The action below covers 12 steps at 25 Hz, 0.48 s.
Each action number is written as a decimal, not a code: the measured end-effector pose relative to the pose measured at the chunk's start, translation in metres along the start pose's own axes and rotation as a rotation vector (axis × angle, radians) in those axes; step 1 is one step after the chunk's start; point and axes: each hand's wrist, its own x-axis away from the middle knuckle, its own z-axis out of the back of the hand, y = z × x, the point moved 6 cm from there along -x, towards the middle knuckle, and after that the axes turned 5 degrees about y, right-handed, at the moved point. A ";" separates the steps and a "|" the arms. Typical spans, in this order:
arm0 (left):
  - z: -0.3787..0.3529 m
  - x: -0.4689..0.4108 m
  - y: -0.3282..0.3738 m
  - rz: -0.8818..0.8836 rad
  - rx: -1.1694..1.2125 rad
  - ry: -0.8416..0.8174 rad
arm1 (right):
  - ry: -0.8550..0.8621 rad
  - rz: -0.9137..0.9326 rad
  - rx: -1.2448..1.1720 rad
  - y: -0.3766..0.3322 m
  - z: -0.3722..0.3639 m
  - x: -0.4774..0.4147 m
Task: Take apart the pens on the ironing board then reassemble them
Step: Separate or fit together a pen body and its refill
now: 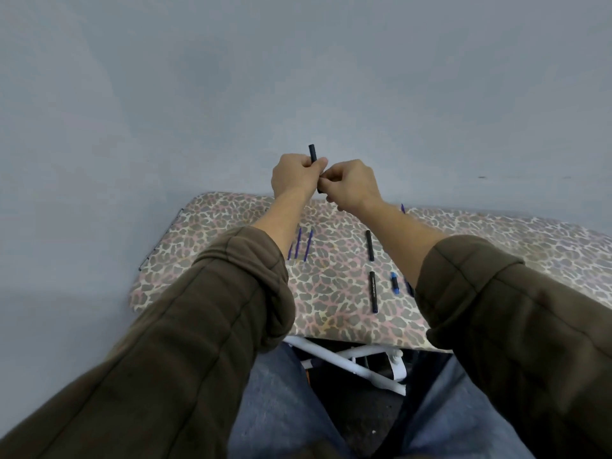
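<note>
- Holding the black pen [312,153] upright above the far edge of the ironing board [205,233] (head view), we clamp our left hand [294,175] on its upper part and our right hand [351,185] on its lower.
- We judge the pull must follow that upright axis.

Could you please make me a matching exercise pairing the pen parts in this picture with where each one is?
1. black tube
2. two blue refills
3. printed black barrel
4. short blue piece

A. between printed black barrel and right forearm
B. held in left hand and right hand
C. beside the left forearm
D. nearest the ironing board's near edge

Pairs: 1-B, 2-C, 3-D, 4-A
</note>
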 end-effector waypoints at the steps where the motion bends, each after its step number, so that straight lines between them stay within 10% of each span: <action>1: 0.007 0.004 0.003 -0.020 -0.009 0.019 | -0.002 0.009 -0.013 -0.006 0.000 0.004; 12: 0.057 0.012 -0.029 -0.067 0.121 0.163 | -0.118 -0.279 0.180 0.028 -0.039 0.010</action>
